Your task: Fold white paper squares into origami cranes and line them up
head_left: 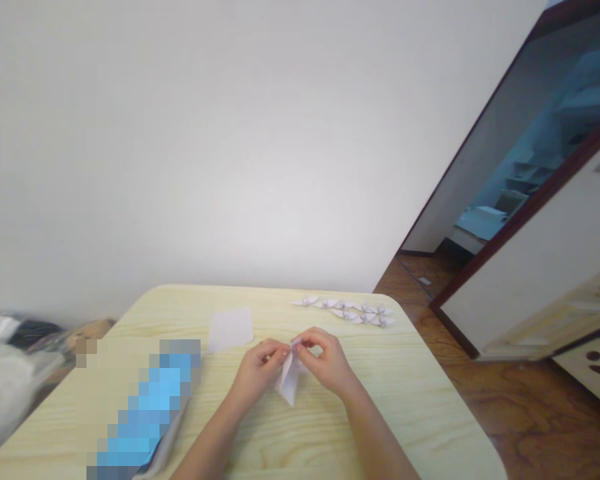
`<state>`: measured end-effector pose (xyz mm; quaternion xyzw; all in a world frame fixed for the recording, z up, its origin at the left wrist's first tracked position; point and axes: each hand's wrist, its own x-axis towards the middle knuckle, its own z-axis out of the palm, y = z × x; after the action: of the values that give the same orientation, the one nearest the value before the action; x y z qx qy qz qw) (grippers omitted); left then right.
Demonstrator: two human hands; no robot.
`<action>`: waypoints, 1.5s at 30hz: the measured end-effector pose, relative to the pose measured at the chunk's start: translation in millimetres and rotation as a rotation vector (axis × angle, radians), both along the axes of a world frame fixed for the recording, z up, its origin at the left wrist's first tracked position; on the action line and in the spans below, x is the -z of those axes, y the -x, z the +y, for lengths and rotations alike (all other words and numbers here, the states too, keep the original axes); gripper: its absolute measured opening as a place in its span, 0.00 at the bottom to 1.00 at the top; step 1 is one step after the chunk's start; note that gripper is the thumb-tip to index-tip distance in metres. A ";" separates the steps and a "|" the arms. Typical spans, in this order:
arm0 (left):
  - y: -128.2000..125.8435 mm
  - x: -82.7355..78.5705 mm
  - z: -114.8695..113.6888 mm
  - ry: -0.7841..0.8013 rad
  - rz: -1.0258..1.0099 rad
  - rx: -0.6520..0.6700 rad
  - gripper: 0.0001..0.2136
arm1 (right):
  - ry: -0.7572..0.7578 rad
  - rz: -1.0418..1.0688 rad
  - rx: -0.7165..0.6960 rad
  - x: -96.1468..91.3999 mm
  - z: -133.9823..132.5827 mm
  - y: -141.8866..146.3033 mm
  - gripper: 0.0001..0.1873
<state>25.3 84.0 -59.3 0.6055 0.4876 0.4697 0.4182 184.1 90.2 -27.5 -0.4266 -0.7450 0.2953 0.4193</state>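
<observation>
A piece of folded white paper [290, 383] hangs between my two hands just above the table, its lower end tapering to a point. My left hand [261, 367] pinches its upper left side between thumb and fingers. On the other side, my right hand [326, 357] grips the top edge in a pinch close to the left fingertips. Beyond the right hand lie several small folded paper figures [344, 311] in two rows. A flat stack or sheet of white square paper [231, 328] rests beyond my left hand.
The pale wood-grain table [405, 407] has rounded corners and stands against a white wall [280, 147]. A blurred-out blue object [153, 407] lies at the left. To the right are a wooden floor [460, 340] and an open doorway [510, 167].
</observation>
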 end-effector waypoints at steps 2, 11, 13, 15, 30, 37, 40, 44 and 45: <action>-0.7 0.2 -0.3 -0.023 0.015 0.014 0.11 | -0.003 0.000 0.005 0.0 -0.2 0.6 0.05; -0.7 1.7 -2.2 -0.120 0.115 0.007 0.09 | -0.010 -0.035 0.045 3.2 -0.8 3.3 0.05; -0.1 2.0 -2.1 -0.134 0.126 0.013 0.08 | -0.013 -0.029 0.058 5.9 -0.1 4.0 0.05; 0.4 2.5 -2.2 -0.142 0.132 0.018 0.08 | 0.002 -0.022 0.057 8.7 0.5 4.7 0.05; 1.0 -0.6 -1.8 -0.057 0.103 0.053 0.11 | 0.111 0.071 0.026 7.1 1.2 2.3 0.05; -0.3 0.8 -4.4 -0.104 0.156 0.017 0.09 | 0.119 0.092 0.048 6.0 0.6 3.7 0.04; -1.1 1.0 -4.4 -0.110 0.150 0.028 0.09 | 0.127 0.106 0.044 5.0 0.8 3.5 0.04; -1.3 2.7 -3.5 -0.109 0.166 0.039 0.10 | 0.149 0.148 0.043 5.1 1.0 2.9 0.04; -1.3 3.2 -3.4 -0.109 0.179 0.034 0.10 | 0.156 0.153 0.047 5.4 1.0 3.0 0.04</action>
<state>26.6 80.6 -62.5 0.6752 0.4864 0.4322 0.3476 181.2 91.2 -32.9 -0.4512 -0.6754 0.3742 0.4474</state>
